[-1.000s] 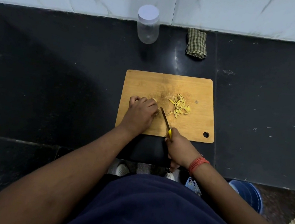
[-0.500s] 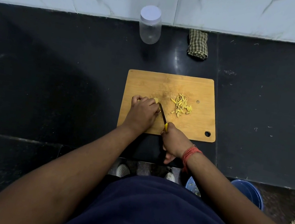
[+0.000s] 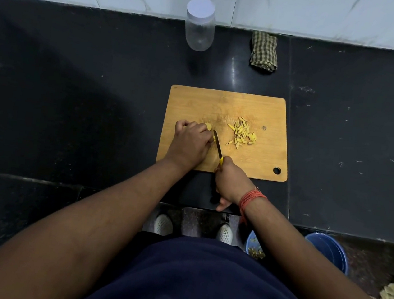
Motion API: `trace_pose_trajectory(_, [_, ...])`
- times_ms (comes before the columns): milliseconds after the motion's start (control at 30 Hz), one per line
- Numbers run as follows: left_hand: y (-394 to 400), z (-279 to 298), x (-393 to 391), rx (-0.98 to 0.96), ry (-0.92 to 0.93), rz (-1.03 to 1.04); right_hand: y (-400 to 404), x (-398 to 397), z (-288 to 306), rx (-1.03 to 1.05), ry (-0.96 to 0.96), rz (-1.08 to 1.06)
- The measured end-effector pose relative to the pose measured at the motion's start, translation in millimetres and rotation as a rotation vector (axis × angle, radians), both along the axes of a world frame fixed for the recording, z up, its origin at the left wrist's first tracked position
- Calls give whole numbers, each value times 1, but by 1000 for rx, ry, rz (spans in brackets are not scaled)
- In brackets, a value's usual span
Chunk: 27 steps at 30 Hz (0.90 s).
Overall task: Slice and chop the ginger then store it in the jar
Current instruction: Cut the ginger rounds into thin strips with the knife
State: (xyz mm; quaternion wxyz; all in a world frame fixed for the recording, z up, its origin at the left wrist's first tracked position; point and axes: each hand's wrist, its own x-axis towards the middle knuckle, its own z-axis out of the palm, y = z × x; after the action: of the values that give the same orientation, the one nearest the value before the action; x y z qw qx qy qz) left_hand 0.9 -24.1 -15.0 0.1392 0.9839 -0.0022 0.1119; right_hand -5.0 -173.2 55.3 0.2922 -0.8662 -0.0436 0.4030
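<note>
A wooden cutting board [image 3: 258,107] lies on the black counter. My left hand [image 3: 190,143] curls over a small yellow piece of ginger [image 3: 208,126] at the board's left side, most of it hidden under the fingers. My right hand [image 3: 230,180] grips the yellow handle of a small knife [image 3: 217,145], whose blade lies right against my left fingertips. A pile of chopped ginger strips [image 3: 242,133] sits to the right of the blade. The clear jar [image 3: 200,24] with a white lid on it stands upright at the back by the wall.
A folded checked cloth [image 3: 263,51] lies at the back, right of the jar. Below the counter edge stand a blue bucket [image 3: 327,250] and a blue bowl with scraps [image 3: 254,247]. My shoes show on the floor.
My right hand and the knife have moved forward and left, bringing the blade closer against the ginger under my left fingers. The left hand stays in place.
</note>
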Motion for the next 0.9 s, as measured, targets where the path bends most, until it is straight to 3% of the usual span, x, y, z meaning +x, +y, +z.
trace_pose_trajectory(367, [-1, 3, 1, 31, 12, 17, 5, -2, -16, -33, 130, -114])
trace_pose_trajectory(433, [-2, 3, 0, 43, 10, 31, 3, -8, -8, -236, 8, 171])
trace_pose_trajectory(533, [-4, 2, -1, 51, -1, 59, -6, -9, -19, -53, -4, -36])
trace_pose_trajectory(667, [-5, 1, -1, 42, -2, 71, -12, -20, -23, -98, -66, 75])
trace_pose_trajectory(800, [-6, 2, -2, 21, -1, 77, -28, -32, -15, -110, -8, 124])
trace_pose_trajectory(900, [-6, 3, -3, -1, 6, 78, -38, -31, -4, -70, -31, 74])
